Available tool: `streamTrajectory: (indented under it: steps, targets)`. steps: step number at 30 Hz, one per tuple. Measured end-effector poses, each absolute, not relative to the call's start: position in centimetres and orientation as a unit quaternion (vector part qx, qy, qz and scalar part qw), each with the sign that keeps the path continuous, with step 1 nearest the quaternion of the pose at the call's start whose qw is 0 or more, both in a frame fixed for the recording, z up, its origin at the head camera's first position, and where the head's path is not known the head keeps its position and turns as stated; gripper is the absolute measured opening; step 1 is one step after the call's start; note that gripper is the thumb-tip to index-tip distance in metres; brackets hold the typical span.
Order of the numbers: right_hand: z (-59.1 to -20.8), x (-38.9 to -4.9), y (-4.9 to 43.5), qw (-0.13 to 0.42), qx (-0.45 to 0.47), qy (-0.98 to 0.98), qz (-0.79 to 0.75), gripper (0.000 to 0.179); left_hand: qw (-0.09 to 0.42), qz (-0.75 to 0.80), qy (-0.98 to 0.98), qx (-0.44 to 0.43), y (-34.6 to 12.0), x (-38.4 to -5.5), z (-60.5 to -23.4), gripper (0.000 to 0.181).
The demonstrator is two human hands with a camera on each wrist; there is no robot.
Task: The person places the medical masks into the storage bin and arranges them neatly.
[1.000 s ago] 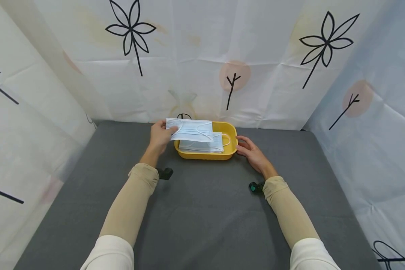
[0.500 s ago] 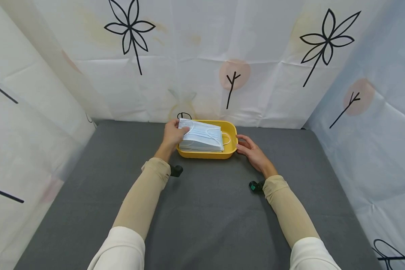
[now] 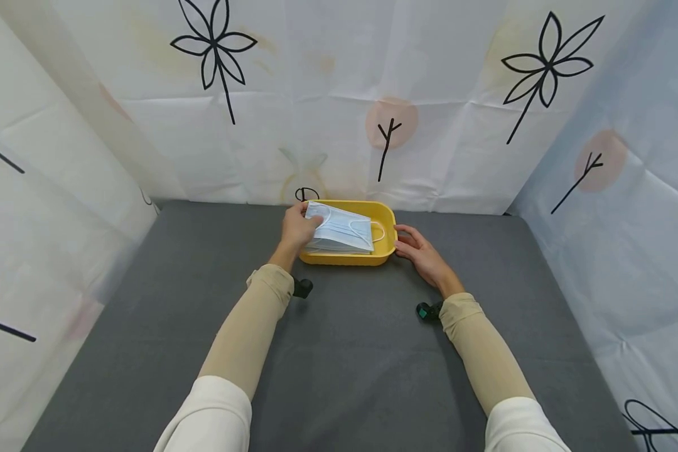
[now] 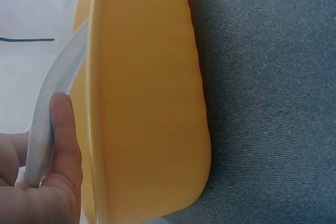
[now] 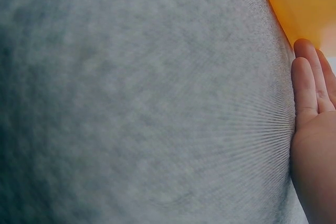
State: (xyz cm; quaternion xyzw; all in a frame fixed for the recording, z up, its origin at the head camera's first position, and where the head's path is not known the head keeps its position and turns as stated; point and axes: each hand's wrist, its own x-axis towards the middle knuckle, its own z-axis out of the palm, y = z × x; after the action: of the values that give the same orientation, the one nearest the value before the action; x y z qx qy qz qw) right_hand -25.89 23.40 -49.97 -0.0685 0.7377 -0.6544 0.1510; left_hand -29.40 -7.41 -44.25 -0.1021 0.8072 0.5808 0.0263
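A yellow plastic tray (image 3: 350,259) stands near the back of the table. Blue pleated face masks (image 3: 343,227) with white ear loops lie in it, some overlapping. My left hand (image 3: 298,231) pinches the left end of the top mask between thumb and fingers. In the left wrist view that mask (image 4: 47,98) bends up over the tray's rim (image 4: 94,103), with its far end inside. At the tray's right end my right hand (image 3: 420,252) rests against the outer wall. Its fingers (image 5: 304,85) look nearly straight in the right wrist view; the thumb is hidden there.
A dark grey cloth (image 3: 361,351) covers the table. White printed curtains (image 3: 446,125) enclose its back and sides, close behind the tray. Small black wrist cameras (image 3: 302,288) sit under both forearms.
My left hand has moved right, bringing the held mask down over the other masks in the tray. The right hand has stayed at the tray's right end.
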Motion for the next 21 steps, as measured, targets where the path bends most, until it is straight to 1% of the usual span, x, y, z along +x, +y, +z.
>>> streamTrajectory:
  steps: [4, 12, 21]
  targets:
    - [-49.78, -25.85, 23.27, 0.153, -0.070, 0.737, -0.655, 0.055, 0.031, 0.571, 0.813, -0.110, -7.48, -29.25, -44.03, 0.048]
    - [-49.67, -25.80, 23.12, 0.153, -0.064, 0.739, -0.653, 0.057, 0.054, 0.529, 0.838, -0.123, -7.64, -28.93, -43.48, 0.063]
    - [-49.89, -25.89, 23.22, 0.153, -0.055, 0.741, -0.651, 0.058, 0.027, 0.523, 0.843, -0.122, -7.97, -28.87, -43.28, 0.065]
